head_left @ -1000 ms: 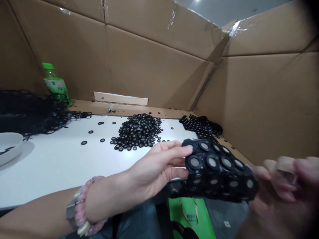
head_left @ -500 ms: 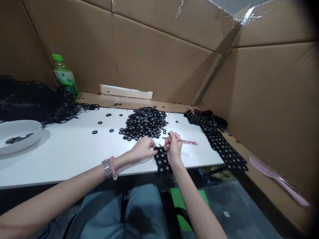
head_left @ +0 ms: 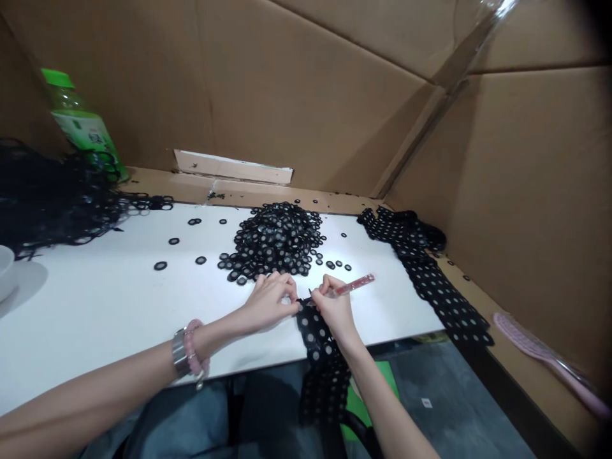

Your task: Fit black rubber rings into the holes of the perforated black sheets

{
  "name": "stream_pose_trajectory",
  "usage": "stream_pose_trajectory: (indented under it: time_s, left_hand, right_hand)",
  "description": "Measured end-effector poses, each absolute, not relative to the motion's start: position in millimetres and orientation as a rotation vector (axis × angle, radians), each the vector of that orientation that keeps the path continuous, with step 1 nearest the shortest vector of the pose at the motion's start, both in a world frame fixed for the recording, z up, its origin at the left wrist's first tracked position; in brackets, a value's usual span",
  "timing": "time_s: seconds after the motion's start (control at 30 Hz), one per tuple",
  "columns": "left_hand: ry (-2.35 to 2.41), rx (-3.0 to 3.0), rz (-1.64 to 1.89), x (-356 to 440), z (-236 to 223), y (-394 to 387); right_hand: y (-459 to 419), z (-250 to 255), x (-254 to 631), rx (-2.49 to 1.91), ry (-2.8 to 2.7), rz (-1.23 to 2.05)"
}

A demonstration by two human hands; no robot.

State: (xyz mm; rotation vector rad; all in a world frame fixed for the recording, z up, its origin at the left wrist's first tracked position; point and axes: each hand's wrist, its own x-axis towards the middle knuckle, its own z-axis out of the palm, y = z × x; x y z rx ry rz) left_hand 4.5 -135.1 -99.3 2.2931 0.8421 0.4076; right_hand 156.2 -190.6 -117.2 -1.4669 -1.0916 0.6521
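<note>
At the top edge of a black strip with pale round dots [head_left: 315,333], my left hand [head_left: 273,298] has thumb and fingers pinched together, pressing the strip's corner on the white table. My right hand [head_left: 336,311] is closed around a slim, pink, pen-shaped tool [head_left: 354,285]. The front of this tool meets the same top edge; its exact tip is hard to make out. From there the strip runs toward me and hangs over the table's front edge. Just beyond both hands rises a pile of small black rings with pale centres [head_left: 277,241].
Loose rings [head_left: 160,266] lie left of the pile. At far left are a tangled black heap [head_left: 43,197], a green-capped bottle [head_left: 88,131] and a white bowl [head_left: 6,273]. More dotted strips [head_left: 437,290] lie at right, near a pink hairbrush [head_left: 540,350]. Cardboard walls [head_left: 306,95] surround the table.
My right hand has lowered the pink tool from above the table to the strip's top edge. My left hand stays at the strip's corner. The view has tilted down and shifted right.
</note>
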Motion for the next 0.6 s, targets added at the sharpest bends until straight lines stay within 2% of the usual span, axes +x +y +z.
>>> stream_pose_trajectory:
  time_s: [0.6]
  left_hand:
    - [0.794, 2.157, 0.429, 5.7, -97.5, -136.2]
  right_hand:
    - [-193.7, -111.4, 145.7, -1.553, -1.319, 0.531]
